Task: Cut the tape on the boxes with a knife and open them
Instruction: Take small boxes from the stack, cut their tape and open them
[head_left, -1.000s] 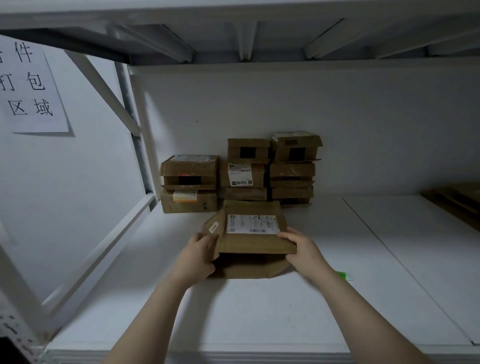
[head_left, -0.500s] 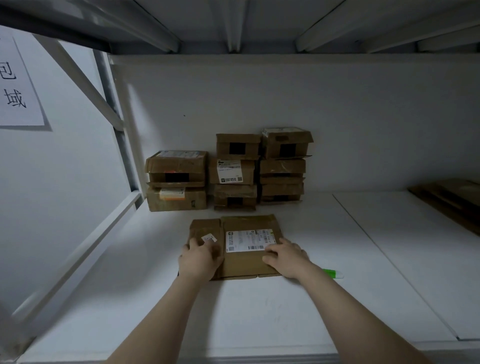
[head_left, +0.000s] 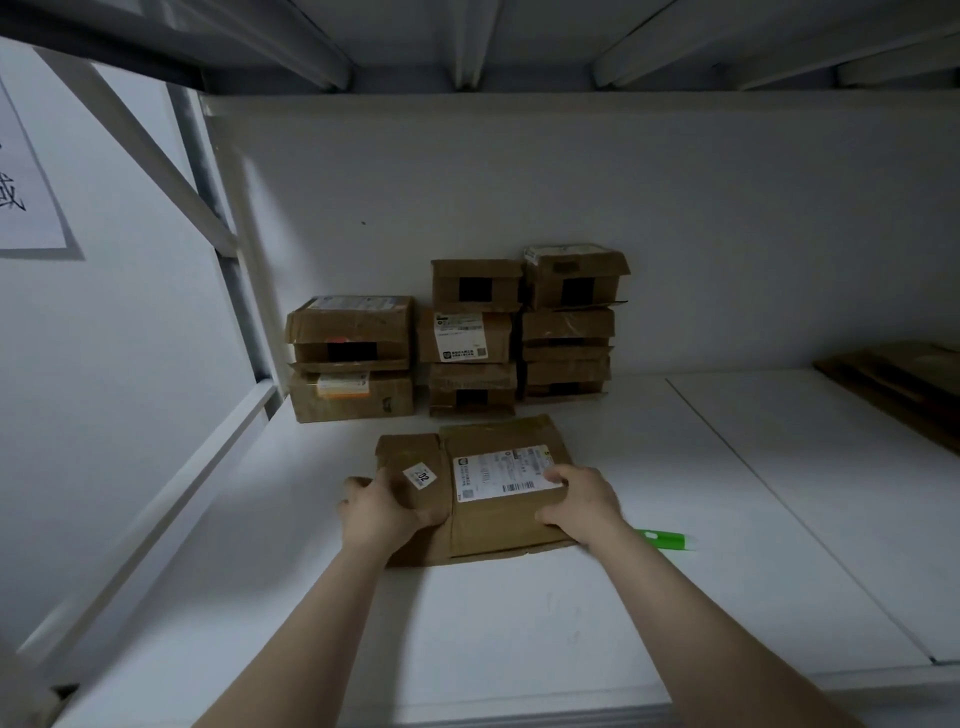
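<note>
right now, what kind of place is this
Probably a parcel storeroom or packing area: a white metal shelf, stacks of cardboard boxes with shipping labels against the back wall, and a paper sign on the left. The left hand grips another box.

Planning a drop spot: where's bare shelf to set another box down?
Free: right shelf panel, between the green knife and the flat cardboard far right; also left of the front box. Crowded: stacked boxes at the back wall.
</note>
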